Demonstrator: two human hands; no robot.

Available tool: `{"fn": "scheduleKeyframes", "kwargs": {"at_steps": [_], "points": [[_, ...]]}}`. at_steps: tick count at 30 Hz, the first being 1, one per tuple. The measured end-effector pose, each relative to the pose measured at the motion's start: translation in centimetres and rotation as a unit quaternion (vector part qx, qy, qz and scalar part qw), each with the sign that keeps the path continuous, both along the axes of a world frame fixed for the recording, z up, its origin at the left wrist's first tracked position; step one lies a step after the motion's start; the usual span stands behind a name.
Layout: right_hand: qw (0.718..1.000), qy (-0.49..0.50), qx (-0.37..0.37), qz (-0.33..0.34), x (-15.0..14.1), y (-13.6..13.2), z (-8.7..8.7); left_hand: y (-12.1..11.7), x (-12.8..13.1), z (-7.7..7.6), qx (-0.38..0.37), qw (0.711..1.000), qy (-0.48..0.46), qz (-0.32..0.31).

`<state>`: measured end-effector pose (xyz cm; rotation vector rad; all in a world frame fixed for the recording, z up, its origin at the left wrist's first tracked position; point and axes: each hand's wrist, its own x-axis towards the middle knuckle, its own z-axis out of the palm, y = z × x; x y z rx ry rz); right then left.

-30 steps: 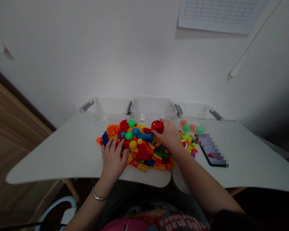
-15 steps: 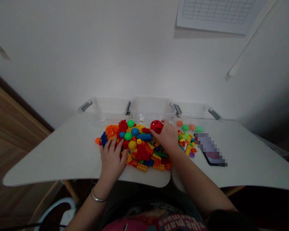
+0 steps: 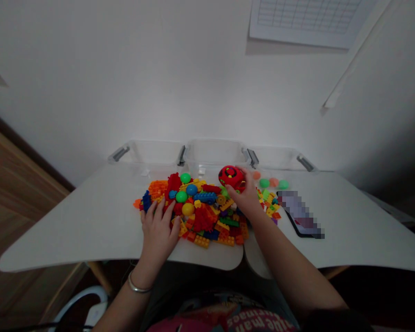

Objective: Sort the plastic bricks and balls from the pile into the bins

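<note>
A red rounded toy (image 3: 230, 176) with black and yellow-green markings is gripped in my right hand (image 3: 245, 191), just above the back right of a heap of bricks. My left hand (image 3: 160, 229) rests with spread fingers on the heap's left side, touching red and orange pieces. Between the hands lie a yellow ball (image 3: 188, 209), a green ball (image 3: 181, 197), a blue ball (image 3: 191, 189) and a blue toy piece (image 3: 204, 198). Yellow studded bricks (image 3: 201, 242) lie at the front of the heap. My right hand partly hides the pieces under it.
Three clear plastic bins with grey latches stand along the wall, the middle bin (image 3: 214, 140) behind the heap. Several orange and green balls, such as a green one (image 3: 283, 184), lie at right. A phone (image 3: 299, 214) lies on the white table (image 3: 72, 221).
My right hand has lifted the red toy slightly up and to the right, so more of it shows. My left hand stays on the heap. The camera view has shifted a little.
</note>
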<state>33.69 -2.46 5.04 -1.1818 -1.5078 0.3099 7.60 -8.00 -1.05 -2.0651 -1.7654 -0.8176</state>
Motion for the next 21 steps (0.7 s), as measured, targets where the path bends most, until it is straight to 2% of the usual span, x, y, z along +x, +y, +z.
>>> {"fn": "scheduleKeyframes", "kwargs": {"at_steps": [2,4,9,12,14,16,19,21], "points": [[0.994,0.090,0.000,0.063,0.6,-0.1,0.1,0.0,0.0,0.0,0.001,1.000,-0.003,-0.002],[0.981,0.172,-0.008,0.088,1.5,0.1,0.4,0.0,0.0,0.0,-0.003,1.000,-0.004,-0.002],[0.936,0.351,-0.019,0.014,5.1,2.7,3.0,0.1,0.0,0.0,-0.003,1.000,-0.002,-0.004],[0.903,0.425,-0.050,0.021,8.0,5.0,4.8,0.1,0.0,0.0,0.003,1.000,0.001,0.002],[0.902,0.427,-0.063,0.009,9.8,6.6,5.6,0.1,-0.1,-0.1,0.003,1.000,0.006,0.003],[0.912,0.400,-0.069,-0.056,11.6,8.0,5.9,0.1,-0.1,-0.1,0.005,1.000,0.008,0.001],[0.935,0.273,-0.118,-0.192,13.9,9.6,5.8,0.0,-0.1,-0.1,0.012,1.000,0.007,-0.002],[0.942,0.202,-0.143,-0.225,15.1,10.5,5.6,0.0,0.0,-0.1,0.015,1.000,0.006,-0.001]]}}
